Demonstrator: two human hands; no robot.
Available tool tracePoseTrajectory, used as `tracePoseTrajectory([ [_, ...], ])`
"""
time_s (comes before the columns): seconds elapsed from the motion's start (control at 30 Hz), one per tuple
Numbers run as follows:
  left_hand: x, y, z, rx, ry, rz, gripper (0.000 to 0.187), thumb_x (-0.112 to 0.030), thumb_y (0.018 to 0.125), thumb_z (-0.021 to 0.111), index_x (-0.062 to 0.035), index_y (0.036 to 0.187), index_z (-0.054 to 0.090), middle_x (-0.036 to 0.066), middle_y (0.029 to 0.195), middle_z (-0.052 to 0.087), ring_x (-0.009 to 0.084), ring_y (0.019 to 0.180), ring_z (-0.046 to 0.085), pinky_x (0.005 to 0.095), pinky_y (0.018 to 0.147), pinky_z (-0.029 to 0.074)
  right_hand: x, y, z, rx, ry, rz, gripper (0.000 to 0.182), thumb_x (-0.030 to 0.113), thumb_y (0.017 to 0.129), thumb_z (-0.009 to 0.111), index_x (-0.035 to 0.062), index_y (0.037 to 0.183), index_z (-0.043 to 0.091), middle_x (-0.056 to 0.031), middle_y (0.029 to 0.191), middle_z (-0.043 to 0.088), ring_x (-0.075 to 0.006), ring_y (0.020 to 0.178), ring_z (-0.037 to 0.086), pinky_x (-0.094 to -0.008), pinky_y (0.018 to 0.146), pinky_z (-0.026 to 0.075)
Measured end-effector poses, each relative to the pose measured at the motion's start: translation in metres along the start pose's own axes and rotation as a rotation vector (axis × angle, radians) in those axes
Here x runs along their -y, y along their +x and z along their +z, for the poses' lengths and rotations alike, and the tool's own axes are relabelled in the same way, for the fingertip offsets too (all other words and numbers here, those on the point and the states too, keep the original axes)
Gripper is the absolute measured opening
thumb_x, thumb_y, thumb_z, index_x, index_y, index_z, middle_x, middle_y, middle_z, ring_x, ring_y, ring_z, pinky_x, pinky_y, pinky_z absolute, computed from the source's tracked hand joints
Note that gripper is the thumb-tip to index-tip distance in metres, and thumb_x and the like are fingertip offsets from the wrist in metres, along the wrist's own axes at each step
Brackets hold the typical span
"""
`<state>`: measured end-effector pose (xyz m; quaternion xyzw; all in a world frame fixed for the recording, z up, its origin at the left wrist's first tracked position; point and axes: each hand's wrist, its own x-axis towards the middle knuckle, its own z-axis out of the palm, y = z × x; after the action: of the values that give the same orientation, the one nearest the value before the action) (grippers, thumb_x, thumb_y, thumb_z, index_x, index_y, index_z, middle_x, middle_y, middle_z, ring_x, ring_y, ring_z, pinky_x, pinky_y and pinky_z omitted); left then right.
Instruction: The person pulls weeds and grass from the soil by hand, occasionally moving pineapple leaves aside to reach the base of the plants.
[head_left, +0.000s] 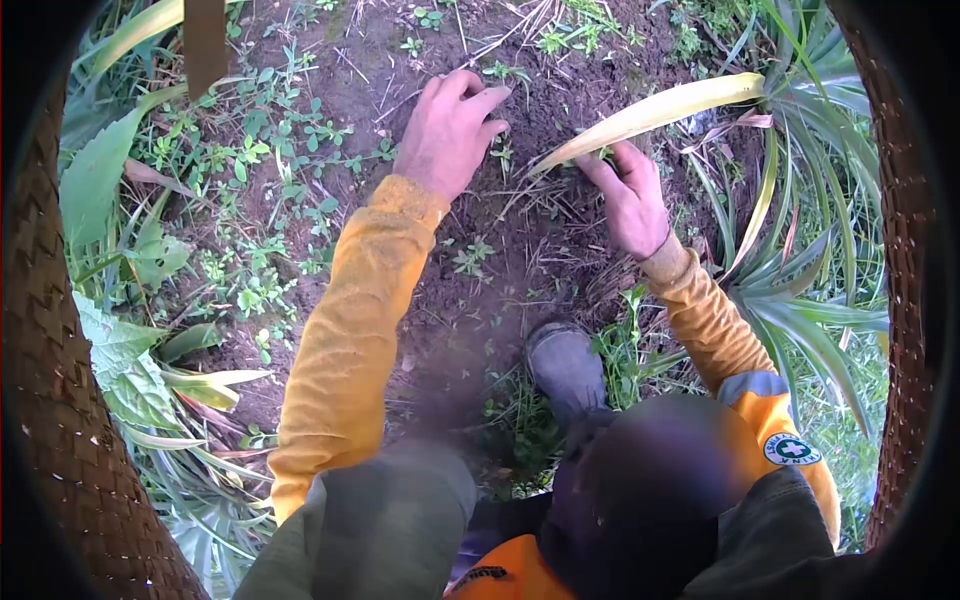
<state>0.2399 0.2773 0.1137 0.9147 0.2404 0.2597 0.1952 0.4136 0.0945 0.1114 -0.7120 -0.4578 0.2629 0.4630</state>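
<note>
My left hand point(450, 130) is low over the dark soil, palm down, with fingers bent and a gap between thumb and forefinger. A small green weed point(506, 73) grows just beyond its fingertips. Under a long yellowed leaf point(665, 112) reaches my right hand point(635, 200), its thumb and forefinger close together. A bit of green weed point(605, 153) shows between those fingertips, which the leaf partly covers. The leaf arches leftward from a spiky, pineapple-like plant point(800, 110). Both sleeves are orange-yellow and soiled at the cuffs.
Low weeds point(260, 180) spread over the soil on the left. Broad green leaves point(100, 210) and more spiky leaves point(200, 500) line the left side. A dark boot point(567, 365) stands below my hands. Brown woven bands point(75, 420) frame the view on both sides.
</note>
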Motion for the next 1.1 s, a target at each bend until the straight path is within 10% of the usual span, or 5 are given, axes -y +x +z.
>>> tracePoseTrajectory([
  [0.13,0.002,0.003,0.019,-0.077,-0.102,-0.014,0.013,-0.014,0.089,0.08,-0.0045,0.098,0.081,0.01,0.082,0.07,0.0252,0.072,0.07,0.0367,0.067,0.056,-0.01,-0.003,-0.022,0.092,0.091,0.205,0.03,0.02,0.102,0.062,0.0006,0.124,0.065,-0.0172,0.093,0.074,-0.025,0.078,0.071,-0.0375,0.073,0.055],
  [0.43,-0.054,-0.066,-0.04,0.437,-0.355,-0.292,0.017,-0.01,0.088,0.081,-0.0028,0.103,0.078,0.008,0.087,0.068,0.0164,0.071,0.068,0.0301,0.067,0.057,-0.035,-0.009,0.027,0.117,-0.417,-0.59,0.037,0.001,0.071,0.073,0.0043,0.108,0.072,-0.0085,0.099,0.066,-0.0297,0.092,0.066,-0.0406,0.081,0.058],
  [0.67,-0.013,0.032,0.012,-0.166,0.104,-0.015,0.032,-0.013,0.091,0.078,-0.0043,0.122,0.072,0.013,0.103,0.069,0.0302,0.087,0.072,0.0372,0.078,0.058,0.001,-0.058,0.021,0.599,-0.03,-0.658,0.029,0.004,0.076,0.069,0.0016,0.104,0.067,-0.0131,0.094,0.062,-0.0313,0.088,0.065,-0.0428,0.076,0.055],
  [0.83,0.009,0.036,0.027,-0.156,-0.096,-0.018,0.015,-0.012,0.091,0.077,-0.0014,0.102,0.077,0.013,0.089,0.071,0.0333,0.079,0.071,0.0397,0.073,0.057,-0.002,-0.006,0.002,0.068,-0.071,-0.164,0.021,0.008,0.093,0.062,-0.0025,0.112,0.061,-0.0195,0.09,0.062,-0.038,0.08,0.065,-0.0473,0.073,0.053],
  [1.1,-0.036,-0.019,-0.015,0.048,-0.192,-0.102,0.023,-0.008,0.084,0.081,-0.0007,0.104,0.075,0.013,0.097,0.067,0.0313,0.087,0.069,0.0403,0.076,0.056,-0.031,0.141,0.009,-0.187,-0.492,-0.63,0.027,0.004,0.088,0.07,-0.001,0.114,0.071,-0.017,0.103,0.067,-0.0378,0.095,0.068,-0.0441,0.081,0.057],
])
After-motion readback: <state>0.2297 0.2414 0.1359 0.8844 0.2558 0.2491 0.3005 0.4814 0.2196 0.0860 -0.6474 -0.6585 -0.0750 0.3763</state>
